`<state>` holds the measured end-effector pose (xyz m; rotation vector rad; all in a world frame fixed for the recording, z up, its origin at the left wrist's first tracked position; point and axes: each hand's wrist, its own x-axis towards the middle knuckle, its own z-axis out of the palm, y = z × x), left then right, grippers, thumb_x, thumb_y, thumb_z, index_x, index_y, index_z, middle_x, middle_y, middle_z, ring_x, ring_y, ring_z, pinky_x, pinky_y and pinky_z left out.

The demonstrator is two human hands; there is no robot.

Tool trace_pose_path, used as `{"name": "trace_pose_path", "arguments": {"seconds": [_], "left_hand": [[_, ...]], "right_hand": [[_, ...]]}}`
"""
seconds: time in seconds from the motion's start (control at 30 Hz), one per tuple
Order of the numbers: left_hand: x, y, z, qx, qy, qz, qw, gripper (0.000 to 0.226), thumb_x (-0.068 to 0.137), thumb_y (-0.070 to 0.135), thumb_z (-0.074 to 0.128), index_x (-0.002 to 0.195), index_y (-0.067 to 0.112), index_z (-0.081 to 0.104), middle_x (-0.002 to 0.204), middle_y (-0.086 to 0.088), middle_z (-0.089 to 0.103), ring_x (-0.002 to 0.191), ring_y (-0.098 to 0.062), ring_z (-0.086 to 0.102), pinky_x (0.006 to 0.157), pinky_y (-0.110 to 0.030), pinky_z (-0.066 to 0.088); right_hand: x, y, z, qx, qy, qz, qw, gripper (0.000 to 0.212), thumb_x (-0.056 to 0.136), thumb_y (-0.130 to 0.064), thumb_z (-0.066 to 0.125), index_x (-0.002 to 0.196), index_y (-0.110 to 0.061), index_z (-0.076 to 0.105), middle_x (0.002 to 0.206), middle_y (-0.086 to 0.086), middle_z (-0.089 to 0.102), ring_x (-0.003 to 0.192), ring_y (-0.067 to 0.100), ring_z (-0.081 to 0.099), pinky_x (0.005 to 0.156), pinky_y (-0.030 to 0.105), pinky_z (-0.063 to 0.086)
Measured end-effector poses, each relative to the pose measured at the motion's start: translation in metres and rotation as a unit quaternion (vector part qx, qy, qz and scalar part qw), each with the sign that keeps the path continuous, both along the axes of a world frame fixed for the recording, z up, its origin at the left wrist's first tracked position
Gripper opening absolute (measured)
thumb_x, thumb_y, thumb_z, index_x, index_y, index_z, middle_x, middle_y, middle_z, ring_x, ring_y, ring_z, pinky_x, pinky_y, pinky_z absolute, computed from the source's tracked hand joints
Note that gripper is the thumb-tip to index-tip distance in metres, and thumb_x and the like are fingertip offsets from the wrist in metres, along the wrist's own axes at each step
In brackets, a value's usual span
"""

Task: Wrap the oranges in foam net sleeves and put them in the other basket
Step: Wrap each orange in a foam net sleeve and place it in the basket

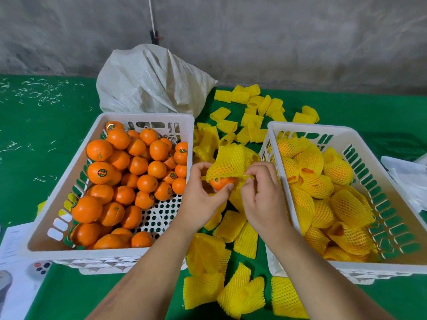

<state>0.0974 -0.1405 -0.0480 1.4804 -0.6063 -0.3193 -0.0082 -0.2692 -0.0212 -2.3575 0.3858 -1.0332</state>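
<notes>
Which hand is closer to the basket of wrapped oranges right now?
Right. The right hand sits just beside the wrapped-orange basket, by its near-left wall. The left hand is on the far side of the orange, closer to the bare-orange basket.

A green tabletop (46,125) is carrying two white baskets (147,116), loose yellow sleeves (245,241), a sack (150,82) and papers (13,245).
</notes>
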Motion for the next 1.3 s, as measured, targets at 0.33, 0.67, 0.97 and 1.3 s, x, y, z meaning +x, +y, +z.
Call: {"name": "trace_pose_path", "arguments": {"seconds": [0.33,0.67,0.97,1.3], "left_hand": [[0.004,0.009,-0.002,-0.017,0.074,-0.020,0.997,0.048,0.081,0.011,0.064,0.122,0.034,0.060,0.107,0.006,0.070,0.099,-0.016,0.070,0.077,-0.032,0.060],[0.003,0.008,0.004,-0.002,0.071,-0.041,0.997,0.057,0.084,0.027,0.076,0.136,0.032,0.052,0.118,0.009,0.070,0.109,-0.021,0.071,0.087,-0.040,0.062],[0.002,0.009,-0.003,0.056,0.023,-0.108,0.992,0.076,0.081,0.033,0.081,0.144,0.036,0.039,0.125,0.020,0.064,0.120,-0.005,0.064,0.093,-0.023,0.055],[0.005,0.008,-0.003,0.032,-0.013,-0.016,0.999,0.078,0.082,0.024,0.081,0.146,0.025,0.035,0.120,0.017,0.059,0.112,-0.005,0.063,0.083,-0.021,0.054]], "right_hand": [[-0.004,0.015,-0.010,0.031,0.073,0.048,0.996,0.035,0.091,-0.016,0.062,0.121,-0.023,0.045,0.114,-0.008,0.044,0.100,0.003,0.043,0.075,0.007,0.035],[-0.005,0.006,-0.008,0.003,0.040,0.031,0.999,0.026,0.089,0.001,0.061,0.113,-0.009,0.060,0.106,0.002,0.055,0.091,0.003,0.043,0.075,0.006,0.033],[-0.004,0.032,-0.017,0.178,0.049,0.020,0.983,0.055,0.085,-0.003,0.067,0.114,-0.038,0.034,0.107,-0.008,0.045,0.095,0.002,0.048,0.074,0.008,0.043],[-0.021,0.039,-0.014,0.304,0.016,0.091,0.948,0.047,0.086,-0.029,0.065,0.129,-0.037,0.048,0.114,-0.017,0.053,0.102,0.009,0.059,0.084,0.017,0.050]]}}
